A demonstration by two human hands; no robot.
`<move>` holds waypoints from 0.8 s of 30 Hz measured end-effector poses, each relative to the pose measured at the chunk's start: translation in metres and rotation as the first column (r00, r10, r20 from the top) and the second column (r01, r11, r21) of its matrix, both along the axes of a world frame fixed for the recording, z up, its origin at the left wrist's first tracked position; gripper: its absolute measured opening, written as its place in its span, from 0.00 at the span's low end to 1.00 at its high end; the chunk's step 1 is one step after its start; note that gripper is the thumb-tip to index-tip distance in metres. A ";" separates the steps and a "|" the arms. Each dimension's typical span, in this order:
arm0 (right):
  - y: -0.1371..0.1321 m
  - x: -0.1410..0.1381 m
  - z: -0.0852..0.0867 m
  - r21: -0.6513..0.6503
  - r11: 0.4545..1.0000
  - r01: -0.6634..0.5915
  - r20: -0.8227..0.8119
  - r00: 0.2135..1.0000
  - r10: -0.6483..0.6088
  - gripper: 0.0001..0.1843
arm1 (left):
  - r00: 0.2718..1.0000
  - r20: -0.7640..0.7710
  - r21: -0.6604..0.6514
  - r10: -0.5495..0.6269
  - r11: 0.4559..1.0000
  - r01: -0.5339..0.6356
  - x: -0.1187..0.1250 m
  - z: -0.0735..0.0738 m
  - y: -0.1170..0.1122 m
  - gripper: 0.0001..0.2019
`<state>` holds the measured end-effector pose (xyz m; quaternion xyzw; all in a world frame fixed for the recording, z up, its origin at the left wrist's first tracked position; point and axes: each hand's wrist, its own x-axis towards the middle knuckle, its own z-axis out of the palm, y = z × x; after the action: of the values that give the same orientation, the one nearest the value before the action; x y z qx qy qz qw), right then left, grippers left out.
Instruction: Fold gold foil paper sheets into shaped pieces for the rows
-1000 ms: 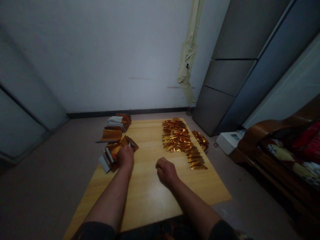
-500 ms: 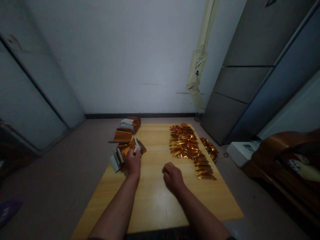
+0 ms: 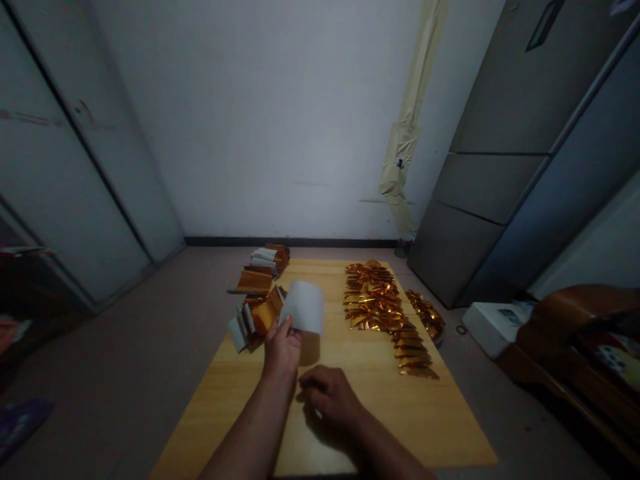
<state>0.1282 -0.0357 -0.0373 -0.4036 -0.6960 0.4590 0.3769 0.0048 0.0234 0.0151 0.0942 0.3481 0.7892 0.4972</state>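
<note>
Head view, left hand (image 3: 283, 350) gripping one white sheet (image 3: 303, 307), right hand (image 3: 327, 393) curled, empty

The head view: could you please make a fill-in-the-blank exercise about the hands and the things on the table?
The left hand holds up a curved sheet of ____ colour. The right hand, low over the table, holds ____. The long row of gold foil pieces lies on the ____ half of the table.

Missing words: white; nothing; right.
</note>
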 end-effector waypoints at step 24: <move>0.078 0.025 -0.013 0.114 0.939 0.323 0.472 0.815 -0.338 0.36 | 0.300 -0.517 -0.609 -0.802 0.591 0.529 -0.007 -0.043 -0.100 0.17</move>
<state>0.1534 0.0422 -0.0505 -0.6145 -0.6937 0.2608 0.2703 -0.0018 -0.0765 -0.0276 0.4669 0.5709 0.3172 0.5962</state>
